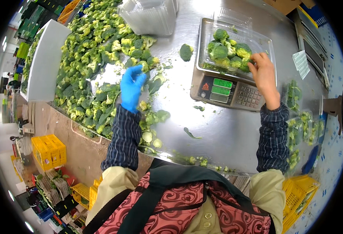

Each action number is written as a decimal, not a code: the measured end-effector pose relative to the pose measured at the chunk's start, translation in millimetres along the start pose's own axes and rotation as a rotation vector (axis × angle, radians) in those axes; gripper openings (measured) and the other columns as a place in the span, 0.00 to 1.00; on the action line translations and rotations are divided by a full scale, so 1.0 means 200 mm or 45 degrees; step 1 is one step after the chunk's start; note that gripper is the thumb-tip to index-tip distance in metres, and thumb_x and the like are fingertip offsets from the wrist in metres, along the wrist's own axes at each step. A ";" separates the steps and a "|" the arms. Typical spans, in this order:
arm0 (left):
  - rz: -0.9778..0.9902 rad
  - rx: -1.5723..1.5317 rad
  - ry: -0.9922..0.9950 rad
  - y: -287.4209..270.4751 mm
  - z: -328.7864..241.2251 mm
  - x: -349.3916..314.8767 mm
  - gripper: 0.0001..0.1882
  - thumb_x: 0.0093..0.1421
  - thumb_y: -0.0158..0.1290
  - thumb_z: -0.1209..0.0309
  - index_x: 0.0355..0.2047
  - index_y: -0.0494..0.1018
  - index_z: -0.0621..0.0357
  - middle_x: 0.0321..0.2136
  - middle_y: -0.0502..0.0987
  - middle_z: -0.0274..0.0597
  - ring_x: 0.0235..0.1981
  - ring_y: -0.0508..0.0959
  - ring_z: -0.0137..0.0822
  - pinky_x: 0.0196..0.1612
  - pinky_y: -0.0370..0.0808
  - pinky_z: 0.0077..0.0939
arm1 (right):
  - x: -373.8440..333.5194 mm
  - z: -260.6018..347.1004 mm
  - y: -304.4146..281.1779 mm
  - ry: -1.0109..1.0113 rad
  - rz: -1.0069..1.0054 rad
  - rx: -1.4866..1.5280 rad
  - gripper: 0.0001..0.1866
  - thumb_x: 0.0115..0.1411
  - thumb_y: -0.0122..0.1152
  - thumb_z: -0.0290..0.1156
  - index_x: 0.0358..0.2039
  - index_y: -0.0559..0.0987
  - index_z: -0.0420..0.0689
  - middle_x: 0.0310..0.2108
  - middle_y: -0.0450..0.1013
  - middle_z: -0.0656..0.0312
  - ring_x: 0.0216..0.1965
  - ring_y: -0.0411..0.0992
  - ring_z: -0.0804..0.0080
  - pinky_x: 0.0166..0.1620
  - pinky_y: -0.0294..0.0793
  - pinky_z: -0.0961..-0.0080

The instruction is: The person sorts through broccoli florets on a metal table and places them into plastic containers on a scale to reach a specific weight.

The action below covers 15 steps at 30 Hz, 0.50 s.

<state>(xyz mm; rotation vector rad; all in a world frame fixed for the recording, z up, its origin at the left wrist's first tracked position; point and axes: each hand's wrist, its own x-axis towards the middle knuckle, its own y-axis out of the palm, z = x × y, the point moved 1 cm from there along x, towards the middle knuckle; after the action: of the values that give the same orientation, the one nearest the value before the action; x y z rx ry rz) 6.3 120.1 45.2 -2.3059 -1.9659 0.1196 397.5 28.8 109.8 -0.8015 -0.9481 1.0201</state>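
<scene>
Broccoli (220,51), edge hidden, behind right fingers (259,60)

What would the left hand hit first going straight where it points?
The left hand would probably meet the broccoli florets just ahead, though depth is unclear; it may already touch them.

Blue-gloved left hand (131,89), dark striped cuffs (121,136), khaki sleeves (267,193), pink swirl-patterned garment (171,208), dark band (138,202)

scale (234,96) | 2 green displays (222,83): lit digits | keypad (249,96): marked keys
</scene>
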 end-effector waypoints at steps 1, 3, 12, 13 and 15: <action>-0.059 0.170 -0.013 -0.07 0.04 0.08 0.17 0.57 0.55 0.73 0.47 0.70 0.62 0.39 0.71 0.39 0.37 0.72 0.30 0.41 0.72 0.23 | 0.02 -0.01 0.00 -0.031 0.022 -0.022 0.08 0.51 0.60 0.25 0.33 0.72 0.40 0.33 0.68 0.51 0.35 0.69 0.50 0.36 0.68 0.61; -0.111 0.550 0.102 -0.18 0.15 0.22 0.19 0.54 0.57 0.72 0.47 0.70 0.60 0.42 0.70 0.43 0.40 0.72 0.37 0.44 0.72 0.29 | 0.04 -0.01 0.04 -0.089 0.084 -0.060 0.08 0.51 0.59 0.24 0.31 0.71 0.39 0.32 0.68 0.51 0.36 0.68 0.49 0.37 0.68 0.60; 0.131 1.282 0.207 -0.05 0.41 0.42 0.19 0.51 0.59 0.71 0.44 0.70 0.54 0.50 0.64 0.51 0.43 0.72 0.49 0.45 0.71 0.41 | 0.07 0.05 0.05 -0.062 0.091 -0.010 0.10 0.51 0.57 0.22 0.36 0.73 0.40 0.33 0.69 0.51 0.36 0.69 0.50 0.40 0.68 0.62; 0.042 1.175 0.276 -0.05 0.41 0.42 0.12 0.54 0.57 0.73 0.40 0.71 0.58 0.41 0.70 0.46 0.34 0.74 0.40 0.36 0.73 0.33 | 0.05 0.07 0.04 -0.038 0.006 0.099 0.11 0.52 0.57 0.22 0.38 0.74 0.40 0.33 0.69 0.52 0.36 0.70 0.52 0.39 0.69 0.64; 0.052 0.473 0.053 -0.06 0.40 0.41 0.08 0.57 0.55 0.73 0.36 0.72 0.60 0.33 0.72 0.39 0.29 0.73 0.32 0.31 0.71 0.25 | -0.03 0.14 -0.01 -0.013 -0.124 0.281 0.15 0.53 0.57 0.23 0.43 0.74 0.40 0.35 0.70 0.53 0.34 0.71 0.57 0.38 0.70 0.66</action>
<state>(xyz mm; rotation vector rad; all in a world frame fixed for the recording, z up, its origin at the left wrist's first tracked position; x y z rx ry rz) -3.6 206.2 -30.8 -2.0889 -1.7052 0.3997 370.6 26.6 120.9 -0.5618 -0.8577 1.0237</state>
